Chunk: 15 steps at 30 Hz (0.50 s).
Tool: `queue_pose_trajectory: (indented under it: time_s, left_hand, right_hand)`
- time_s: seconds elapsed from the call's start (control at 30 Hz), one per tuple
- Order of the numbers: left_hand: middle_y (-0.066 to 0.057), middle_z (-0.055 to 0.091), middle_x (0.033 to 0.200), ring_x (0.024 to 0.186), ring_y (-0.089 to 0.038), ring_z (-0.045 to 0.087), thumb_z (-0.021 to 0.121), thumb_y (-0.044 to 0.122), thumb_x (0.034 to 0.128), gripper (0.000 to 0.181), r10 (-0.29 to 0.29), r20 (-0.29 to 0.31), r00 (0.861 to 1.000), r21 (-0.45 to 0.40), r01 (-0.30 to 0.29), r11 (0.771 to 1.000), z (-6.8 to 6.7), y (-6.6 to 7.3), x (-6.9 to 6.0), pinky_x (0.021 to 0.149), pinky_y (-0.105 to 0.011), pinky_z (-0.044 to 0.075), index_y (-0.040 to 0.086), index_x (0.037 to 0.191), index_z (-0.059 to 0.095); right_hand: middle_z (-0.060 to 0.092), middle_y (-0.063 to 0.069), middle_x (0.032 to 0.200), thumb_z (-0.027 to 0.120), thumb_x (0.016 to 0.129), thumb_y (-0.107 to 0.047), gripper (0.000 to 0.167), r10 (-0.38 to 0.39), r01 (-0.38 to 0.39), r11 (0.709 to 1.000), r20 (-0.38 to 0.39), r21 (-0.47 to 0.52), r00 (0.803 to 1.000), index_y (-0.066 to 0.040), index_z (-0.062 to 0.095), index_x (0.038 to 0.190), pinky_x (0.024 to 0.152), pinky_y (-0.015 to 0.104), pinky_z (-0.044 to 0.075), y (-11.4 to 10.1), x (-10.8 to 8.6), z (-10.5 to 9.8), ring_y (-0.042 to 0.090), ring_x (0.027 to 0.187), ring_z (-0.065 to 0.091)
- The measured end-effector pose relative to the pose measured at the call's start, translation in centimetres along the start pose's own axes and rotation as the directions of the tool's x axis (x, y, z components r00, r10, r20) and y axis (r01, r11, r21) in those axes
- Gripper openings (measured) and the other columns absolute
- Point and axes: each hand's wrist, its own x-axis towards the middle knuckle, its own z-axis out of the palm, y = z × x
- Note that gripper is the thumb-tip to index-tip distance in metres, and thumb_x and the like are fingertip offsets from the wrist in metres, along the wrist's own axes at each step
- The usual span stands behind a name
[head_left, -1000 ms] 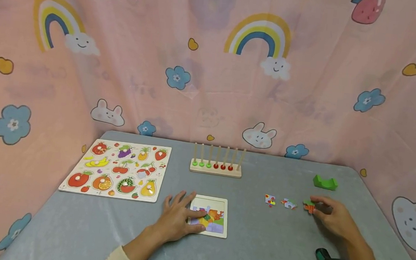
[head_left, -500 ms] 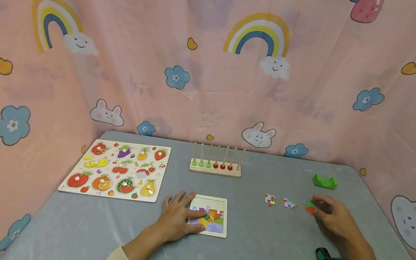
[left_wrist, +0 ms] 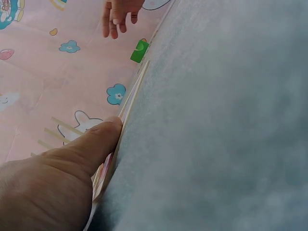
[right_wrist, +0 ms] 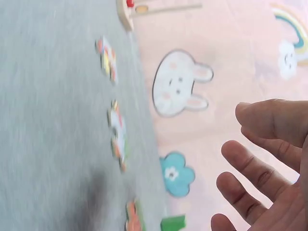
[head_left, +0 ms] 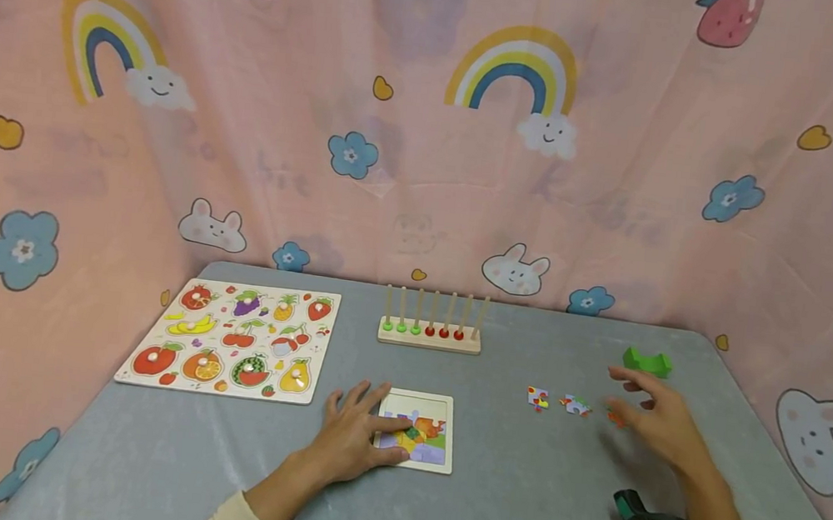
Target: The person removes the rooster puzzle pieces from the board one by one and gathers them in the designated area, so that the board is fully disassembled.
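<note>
My left hand [head_left: 354,434] lies on the left side of a small framed jigsaw puzzle [head_left: 437,434], fingers spread and thumb on its lower part. Some fitted pieces show inside the frame. In the left wrist view the thumb [left_wrist: 98,139] rests on the frame's edge. Above the table on the right hovers my right hand [head_left: 661,417], fingers loosely bent and holding nothing. Below it an orange-and-green puzzle piece [head_left: 615,417] is partly hidden. To its left lie a blue-white piece [head_left: 576,405] and a yellow-red piece [head_left: 537,398].
A fruit peg board [head_left: 243,340] lies at the back left. Behind the puzzle stands a wooden peg rack [head_left: 430,336] with green and red beads. A green curved block [head_left: 648,363] sits at the back right, before the pink curtain [head_left: 425,169].
My right hand first touched the orange-and-green piece and shifted it slightly right. Now it has let go and lifted off, moving up and left. My left hand has stayed on the puzzle.
</note>
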Motion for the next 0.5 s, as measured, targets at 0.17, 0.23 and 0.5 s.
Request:
queue_pose_trajectory:
  time_s: [0.17, 0.23, 0.5]
  left_hand:
    - [-0.014, 0.04, 0.147, 0.135, -0.043, 0.027, 0.069, 0.056, 0.0814, 0.047, -0.001, 0.003, 1.0, 0.004, 0.001, 1.0, 0.0, 0.0, 0.0, 0.096, -0.07, 0.013, 0.032, 0.122, 0.07]
    - [-0.015, 0.04, 0.147, 0.134, -0.044, 0.027, 0.069, 0.056, 0.0814, 0.05, 0.002, 0.002, 1.0, 0.005, -0.002, 1.0, 0.0, 0.0, 0.0, 0.096, -0.07, 0.013, 0.031, 0.124, 0.068]
    - [-0.011, 0.042, 0.146, 0.135, -0.039, 0.029, 0.073, 0.057, 0.0774, 0.078, -0.032, -0.012, 0.999, 0.0, 0.032, 0.999, 0.1, -0.1, 0.1, 0.098, -0.067, 0.013, 0.014, 0.14, 0.053]
  right_hand:
    - [0.06, 0.017, 0.118, 0.072, 0.087, -0.011, 0.042, -0.017, 0.017, 1.0, 0.0, 0.013, 1.0, 0.001, 0.06, 0.126, 0.075, 0.037, 0.037, -1.8, 0.3, 0.9, 0.016, 0.099, 0.048]
    - [0.061, 0.016, 0.118, 0.073, 0.086, -0.011, 0.043, -0.027, 0.027, 1.0, 0.004, 0.011, 1.0, 0.0, 0.061, 0.126, 0.076, 0.038, 0.037, -2.2, 0.5, 1.3, 0.017, 0.1, 0.048]
    - [0.061, 0.013, 0.119, 0.075, 0.083, -0.007, 0.044, -0.089, 0.088, 0.995, 0.015, 0.056, 0.996, -0.002, 0.062, 0.125, 0.076, 0.039, 0.039, -4.0, 1.0, 2.7, 0.024, 0.1, 0.05]
